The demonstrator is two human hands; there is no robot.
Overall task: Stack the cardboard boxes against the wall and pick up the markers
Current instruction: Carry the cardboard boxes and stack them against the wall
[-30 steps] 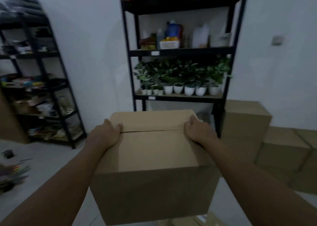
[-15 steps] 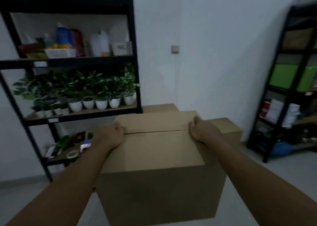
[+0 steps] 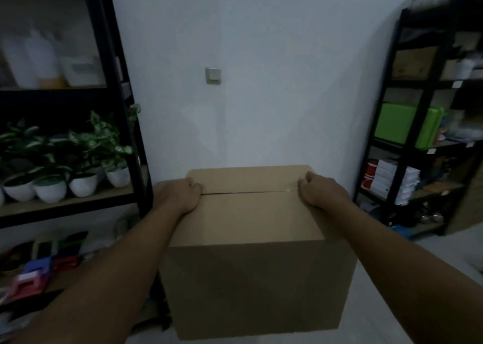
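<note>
A large brown cardboard box [image 3: 251, 252] fills the lower middle of the head view, held up in front of me and facing the white wall [image 3: 261, 108]. My left hand [image 3: 180, 194] grips its top left edge with fingers curled over the side. My right hand [image 3: 320, 190] grips the top right edge the same way. The box's top flaps meet in a closed seam between my hands. Other boxes and the markers are out of sight, hidden behind the carried box or outside the view.
A black shelf rack [image 3: 122, 134] with potted plants in white pots [image 3: 83, 184] stands close on the left, tape dispensers [image 3: 34, 275] on its lower shelf. Another black rack [image 3: 402, 145] with a green case [image 3: 407, 125] stands on the right. A light switch [image 3: 213, 75] sits on the wall.
The view has swung right: the plant rack slid to the left edge, the stacked boxes dropped out of sight behind the carried box, and the wall now lies straight ahead. Both hands keep their grip.
</note>
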